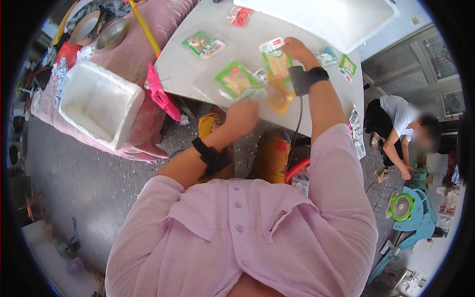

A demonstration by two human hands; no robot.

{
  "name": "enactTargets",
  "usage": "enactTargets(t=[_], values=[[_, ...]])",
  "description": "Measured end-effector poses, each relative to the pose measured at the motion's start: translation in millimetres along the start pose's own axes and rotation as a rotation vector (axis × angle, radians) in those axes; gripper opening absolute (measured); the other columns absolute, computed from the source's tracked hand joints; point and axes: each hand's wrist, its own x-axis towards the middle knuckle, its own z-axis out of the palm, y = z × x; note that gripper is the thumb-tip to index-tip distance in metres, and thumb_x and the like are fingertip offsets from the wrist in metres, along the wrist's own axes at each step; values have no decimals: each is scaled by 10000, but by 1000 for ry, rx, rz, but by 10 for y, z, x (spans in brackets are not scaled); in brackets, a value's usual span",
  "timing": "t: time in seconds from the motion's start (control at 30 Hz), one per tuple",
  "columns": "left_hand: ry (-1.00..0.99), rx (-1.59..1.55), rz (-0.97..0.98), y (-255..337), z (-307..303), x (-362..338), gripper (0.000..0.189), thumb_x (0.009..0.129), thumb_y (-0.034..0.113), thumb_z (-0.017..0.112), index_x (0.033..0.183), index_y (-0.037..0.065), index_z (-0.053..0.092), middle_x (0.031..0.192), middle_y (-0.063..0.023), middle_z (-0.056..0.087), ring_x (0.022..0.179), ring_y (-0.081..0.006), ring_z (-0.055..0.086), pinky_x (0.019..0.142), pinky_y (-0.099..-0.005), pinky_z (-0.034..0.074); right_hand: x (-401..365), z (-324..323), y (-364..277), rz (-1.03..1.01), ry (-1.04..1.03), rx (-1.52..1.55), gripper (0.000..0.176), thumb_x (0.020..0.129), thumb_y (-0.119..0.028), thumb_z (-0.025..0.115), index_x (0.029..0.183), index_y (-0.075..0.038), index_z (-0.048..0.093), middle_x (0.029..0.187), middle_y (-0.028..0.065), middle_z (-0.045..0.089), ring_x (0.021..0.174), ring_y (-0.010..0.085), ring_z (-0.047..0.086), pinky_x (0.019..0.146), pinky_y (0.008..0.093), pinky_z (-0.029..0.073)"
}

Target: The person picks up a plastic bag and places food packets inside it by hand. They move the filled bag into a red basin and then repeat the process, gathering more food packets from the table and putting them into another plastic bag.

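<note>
My right hand (298, 52) is closed on the top edge of a green-bordered food packet (277, 64) with a white label, over the table. Near the table's front edge, my left hand (242, 117) is closed, with blurred clear plastic packaging (253, 93) at its fingertips. Just beyond it lies another green-bordered food packet (233, 80). A yellow-edged packet (279, 99) is between my hands, partly smeared. Farther off on the white table (180, 67) lies a third green-and-white packet (203, 44).
A white foam box (316, 20) stands at the table's far side, near a red packet (239, 16). Another foam box (99, 101) sits left on a pink-covered surface. A pink plastic bag (161, 94) hangs beside the table. Rightward, a person (398, 116) bends near a green fan (402, 207).
</note>
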Motion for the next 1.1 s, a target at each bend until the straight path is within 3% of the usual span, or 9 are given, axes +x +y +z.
enactTargets(t=[0.03, 0.07, 0.17, 0.33, 0.4, 0.6, 0.83, 0.9, 1.1], values=[[-30, 7, -10, 0, 0, 4, 86, 700, 101, 431, 660, 45, 482, 677, -135, 512, 662, -312, 518, 573, -411, 418, -78, -105, 33, 66, 34, 150, 249, 667, -188, 548, 809, 16, 533, 726, 124, 542, 621, 227, 534, 554, 321, 435], [-46, -9, -33, 4, -4, 9, 72, 699, 101, 438, 674, 47, 477, 684, -138, 509, 672, -318, 513, 586, -414, 414, -174, -200, 53, 150, -11, 429, 238, 686, -167, 532, 862, -7, 520, 710, 78, 520, 600, 146, 510, 517, 258, 437], [-52, -51, -70, -6, -7, 22, 66, 704, 105, 449, 712, 44, 474, 704, -150, 506, 702, -332, 503, 617, -421, 406, -592, -293, 40, 158, 199, 746, 227, 709, -149, 520, 900, -29, 499, 754, 58, 518, 619, 126, 514, 521, 251, 455], [4, -200, -179, 9, 11, 72, 121, 731, 126, 444, 751, 17, 492, 726, -166, 522, 723, -332, 505, 621, -394, 404, -1388, -65, 111, 114, 458, 928, 224, 725, -7, 465, 948, -13, 440, 855, 92, 528, 677, 184, 548, 564, 307, 482], [63, -309, -153, -3, 42, 101, 131, 738, 135, 446, 756, 14, 493, 721, -168, 524, 713, -328, 509, 615, -382, 402, -1725, 109, 122, 115, 475, 1270, 236, 729, 21, 445, 962, -16, 432, 876, 104, 533, 696, 204, 556, 570, 312, 483], [132, -421, -157, 108, 29, 228, 134, 748, 135, 451, 772, 10, 493, 713, -170, 530, 685, -315, 517, 601, -366, 400, -2202, 748, -11, -25, 555, 1371, 199, 739, 23, 433, 930, -29, 456, 845, 81, 543, 693, 182, 560, 580, 304, 493], [257, -347, -214, 140, 11, 348, 123, 757, 130, 440, 767, 19, 491, 702, -166, 535, 674, -306, 523, 593, -362, 402, -2223, 946, -400, 45, 741, 1279, 182, 728, 29, 423, 898, -27, 461, 844, 69, 517, 737, 152, 536, 610, 314, 494], [212, -333, -240, 170, -60, 358, 122, 758, 135, 440, 763, 24, 489, 709, -166, 531, 687, -311, 519, 597, -372, 402, -2250, 900, -459, 107, 746, 1471, 180, 728, 28, 426, 896, -26, 461, 846, 70, 519, 744, 157, 536, 619, 319, 491], [162, -120, -106, 360, -4, 284, 119, 750, 140, 435, 757, 29, 478, 732, -168, 516, 726, -326, 502, 615, -404, 396, -2065, 1319, -348, 26, 598, 1381, 157, 741, -15, 467, 898, -20, 474, 819, 62, 535, 679, 149, 538, 571, 282, 473]])
